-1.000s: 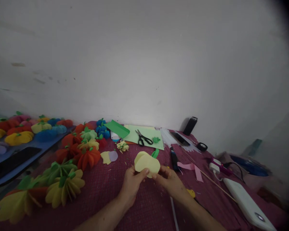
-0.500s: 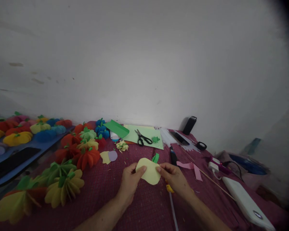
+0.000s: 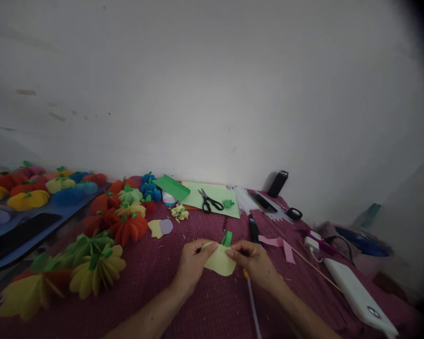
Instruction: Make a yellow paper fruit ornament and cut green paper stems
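A pale yellow paper cutout [image 3: 220, 263] with a rounded outline is held up between my two hands, over the maroon cloth [image 3: 212, 310]. My left hand [image 3: 195, 259] pinches its left edge between thumb and fingers. On the opposite side, my right hand [image 3: 250, 259] pinches the upper right edge. Behind the cutout's top edge rises a curled green paper strip [image 3: 227, 238]; whether it is joined to the cutout I cannot tell. Just beneath my right hand a glue gun's yellow nozzle [image 3: 246, 274] and a pale glue stick [image 3: 253, 306] show partly.
Several folded paper pumpkins [image 3: 129, 230] crowd the left side, some on a blue board [image 3: 65, 214]. Black scissors [image 3: 209, 201] lie on light green paper [image 3: 194, 190] at the back. Pink strips [image 3: 288, 252], a wooden stick [image 3: 314, 268] and a white power bank [image 3: 360, 296] lie rightward.
The yellow cutout has tipped so that less of its face shows, and its upper edge sits lower. My fingers have shifted along its top edge, with both hands slightly closer together.
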Tool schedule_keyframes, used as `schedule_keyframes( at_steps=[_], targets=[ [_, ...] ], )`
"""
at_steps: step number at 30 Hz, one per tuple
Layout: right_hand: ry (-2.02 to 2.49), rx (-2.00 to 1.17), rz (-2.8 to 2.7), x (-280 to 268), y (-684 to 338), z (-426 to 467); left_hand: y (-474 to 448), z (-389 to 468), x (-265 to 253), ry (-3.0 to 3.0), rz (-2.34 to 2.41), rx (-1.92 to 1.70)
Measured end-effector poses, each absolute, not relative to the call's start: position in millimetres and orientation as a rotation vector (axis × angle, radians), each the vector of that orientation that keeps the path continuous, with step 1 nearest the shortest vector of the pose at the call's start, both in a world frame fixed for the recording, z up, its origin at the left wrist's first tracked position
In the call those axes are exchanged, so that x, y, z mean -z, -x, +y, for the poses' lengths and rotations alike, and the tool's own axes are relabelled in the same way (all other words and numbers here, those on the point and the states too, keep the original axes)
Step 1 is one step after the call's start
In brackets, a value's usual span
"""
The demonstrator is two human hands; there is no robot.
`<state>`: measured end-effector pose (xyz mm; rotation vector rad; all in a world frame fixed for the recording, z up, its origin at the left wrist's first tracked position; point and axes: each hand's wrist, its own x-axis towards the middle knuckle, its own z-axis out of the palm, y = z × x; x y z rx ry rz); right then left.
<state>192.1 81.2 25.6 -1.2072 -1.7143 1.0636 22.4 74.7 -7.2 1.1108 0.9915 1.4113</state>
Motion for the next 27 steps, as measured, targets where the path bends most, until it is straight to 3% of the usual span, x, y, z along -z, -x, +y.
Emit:
schedule_keyframes(
  at_steps=[27],
  targets=[
    [1.184, -1.109, -1.745, -25.3, -186.7, 84.0, -26.2, 71.7, 8.5, -1.056, 0.988, -1.286]
  ],
)
